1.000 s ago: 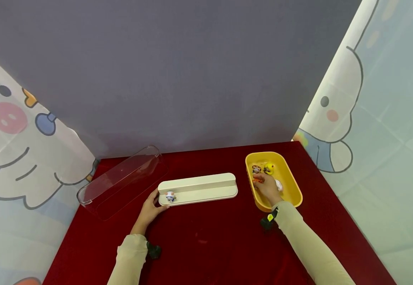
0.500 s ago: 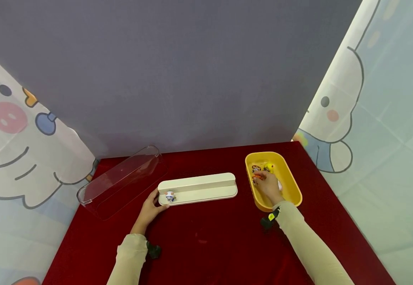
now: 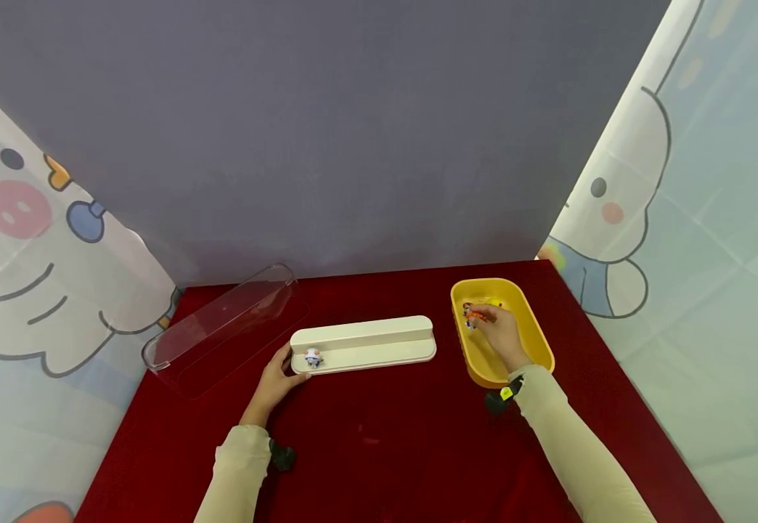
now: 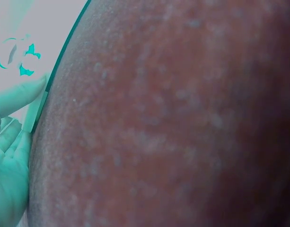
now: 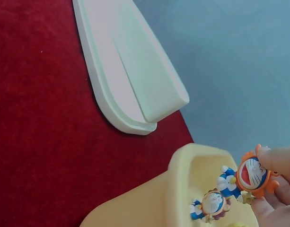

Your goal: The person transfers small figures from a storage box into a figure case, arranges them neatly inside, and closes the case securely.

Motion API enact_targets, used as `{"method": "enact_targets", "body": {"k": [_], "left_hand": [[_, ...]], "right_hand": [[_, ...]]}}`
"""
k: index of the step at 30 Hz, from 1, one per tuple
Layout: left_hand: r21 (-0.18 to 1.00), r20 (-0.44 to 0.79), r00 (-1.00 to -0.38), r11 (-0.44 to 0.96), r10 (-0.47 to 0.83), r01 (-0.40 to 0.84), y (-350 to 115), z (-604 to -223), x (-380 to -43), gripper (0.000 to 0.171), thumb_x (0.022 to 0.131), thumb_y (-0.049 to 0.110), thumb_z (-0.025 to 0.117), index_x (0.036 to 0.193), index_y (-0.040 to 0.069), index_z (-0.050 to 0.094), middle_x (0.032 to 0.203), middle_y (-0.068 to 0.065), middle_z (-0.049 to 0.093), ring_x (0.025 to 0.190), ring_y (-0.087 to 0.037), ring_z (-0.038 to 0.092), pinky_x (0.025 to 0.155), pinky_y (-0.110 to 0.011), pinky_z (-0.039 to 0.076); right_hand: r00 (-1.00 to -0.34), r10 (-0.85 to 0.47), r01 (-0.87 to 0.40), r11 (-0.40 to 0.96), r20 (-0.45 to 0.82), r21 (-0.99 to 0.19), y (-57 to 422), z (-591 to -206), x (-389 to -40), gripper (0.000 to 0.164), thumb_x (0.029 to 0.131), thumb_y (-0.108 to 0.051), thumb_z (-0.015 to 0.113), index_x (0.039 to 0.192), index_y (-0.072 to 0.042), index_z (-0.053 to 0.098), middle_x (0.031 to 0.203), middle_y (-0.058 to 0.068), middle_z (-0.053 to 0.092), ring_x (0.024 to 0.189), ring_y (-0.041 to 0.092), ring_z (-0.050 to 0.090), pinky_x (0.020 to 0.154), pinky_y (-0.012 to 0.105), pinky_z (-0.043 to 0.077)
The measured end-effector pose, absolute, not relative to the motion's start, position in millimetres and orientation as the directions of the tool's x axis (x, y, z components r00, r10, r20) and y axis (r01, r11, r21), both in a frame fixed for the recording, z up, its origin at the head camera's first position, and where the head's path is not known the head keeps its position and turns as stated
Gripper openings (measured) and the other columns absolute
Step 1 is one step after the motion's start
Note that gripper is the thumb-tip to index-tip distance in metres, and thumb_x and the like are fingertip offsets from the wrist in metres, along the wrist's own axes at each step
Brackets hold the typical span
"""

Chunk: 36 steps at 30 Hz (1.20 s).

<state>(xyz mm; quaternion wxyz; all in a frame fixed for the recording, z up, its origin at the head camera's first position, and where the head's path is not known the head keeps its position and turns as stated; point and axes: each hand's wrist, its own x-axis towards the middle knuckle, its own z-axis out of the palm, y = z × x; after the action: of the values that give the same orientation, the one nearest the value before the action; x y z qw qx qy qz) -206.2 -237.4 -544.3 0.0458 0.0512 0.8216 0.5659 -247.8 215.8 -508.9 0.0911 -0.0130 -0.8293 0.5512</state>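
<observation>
My left hand (image 3: 273, 388) holds the left end of a long white two-step display base (image 3: 379, 354), with the thumb along its front edge. A small white-and-blue figurine (image 3: 314, 357) stands on the lower step near that hand. Over the yellow bin (image 3: 481, 367) on the right, my right hand (image 3: 504, 338) pinches a blue cartoon-cat figurine (image 5: 251, 175) by its orange hood. Another similar figurine (image 5: 213, 203) sits inside the bin just below it. In the head view, my hand partly hides the yellow toy (image 3: 495, 301) in the bin.
A clear plastic cover (image 3: 222, 319) lies at the back left of the red cloth (image 3: 366, 450). A grey backdrop (image 3: 353, 145) rises behind the table, with cartoon-printed curtains (image 3: 712, 290) at both sides.
My right hand has lifted slightly with the orange-hooded figurine, moving a little up and to the right. My left hand stays on the display base.
</observation>
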Motion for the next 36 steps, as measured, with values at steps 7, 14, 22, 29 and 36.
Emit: {"method": "enact_targets", "body": {"k": [7,14,22,29,36], "left_hand": [[0.932,-0.007,-0.989,0.36,0.147,0.046,-237.1,-543.2,-206.0,0.085,0.078,-0.008,0.07,0.147,-0.007,0.02,0.15,-0.028,0.02,0.134,-0.043,0.03,0.106,-0.051,0.032],[0.926,0.003,-0.99,0.374,0.143,0.057,-234.5,-541.8,-205.3,0.085,0.077,-0.008,0.071,0.146,-0.007,0.022,0.149,-0.029,0.021,0.133,-0.044,0.03,0.106,-0.051,0.032],[0.926,-0.005,-0.991,0.375,0.137,0.047,-233.5,-542.0,-205.9,0.084,0.078,-0.008,0.071,0.146,-0.007,0.021,0.149,-0.029,0.021,0.133,-0.044,0.03,0.106,-0.05,0.032],[0.927,-0.005,-0.99,0.372,0.139,0.047,-234.1,-542.6,-205.7,0.084,0.078,-0.008,0.071,0.146,-0.007,0.022,0.149,-0.029,0.021,0.133,-0.044,0.03,0.106,-0.05,0.033],[0.924,0.007,-0.99,0.377,0.139,0.06,-234.9,-544.4,-206.7,0.085,0.077,-0.007,0.072,0.146,-0.008,0.022,0.148,-0.029,0.023,0.133,-0.043,0.031,0.105,-0.05,0.033]], "right_hand": [[-0.987,0.058,-0.123,0.314,0.149,-0.941,202.4,-471.7,-230.4,0.028,0.087,0.007,0.061,0.113,0.017,0.06,0.11,0.034,0.06,0.093,0.028,0.064,0.069,0.011,0.051],[-0.992,0.047,-0.101,0.296,0.121,-0.95,207.2,-488.2,-243.3,0.031,0.087,-0.001,0.065,0.115,0.01,0.062,0.113,0.028,0.062,0.093,0.014,0.063,0.073,0.008,0.049],[-0.993,0.029,-0.102,0.316,0.117,-0.943,198.7,-489.8,-243.6,0.03,0.087,-0.005,0.066,0.115,0.007,0.063,0.113,0.025,0.063,0.09,0.007,0.06,0.076,0.008,0.046],[-0.991,-0.021,-0.13,0.277,0.129,-0.952,188.8,-490.6,-242.0,0.03,0.087,-0.001,0.065,0.114,0.01,0.062,0.112,0.03,0.062,0.088,0.006,0.062,0.077,0.009,0.046],[-0.993,-0.054,-0.117,0.284,0.106,-0.952,177.8,-491.9,-240.8,0.03,0.088,-0.003,0.065,0.115,0.009,0.062,0.111,0.026,0.063,0.092,0.01,0.06,0.078,0.009,0.044]]}}
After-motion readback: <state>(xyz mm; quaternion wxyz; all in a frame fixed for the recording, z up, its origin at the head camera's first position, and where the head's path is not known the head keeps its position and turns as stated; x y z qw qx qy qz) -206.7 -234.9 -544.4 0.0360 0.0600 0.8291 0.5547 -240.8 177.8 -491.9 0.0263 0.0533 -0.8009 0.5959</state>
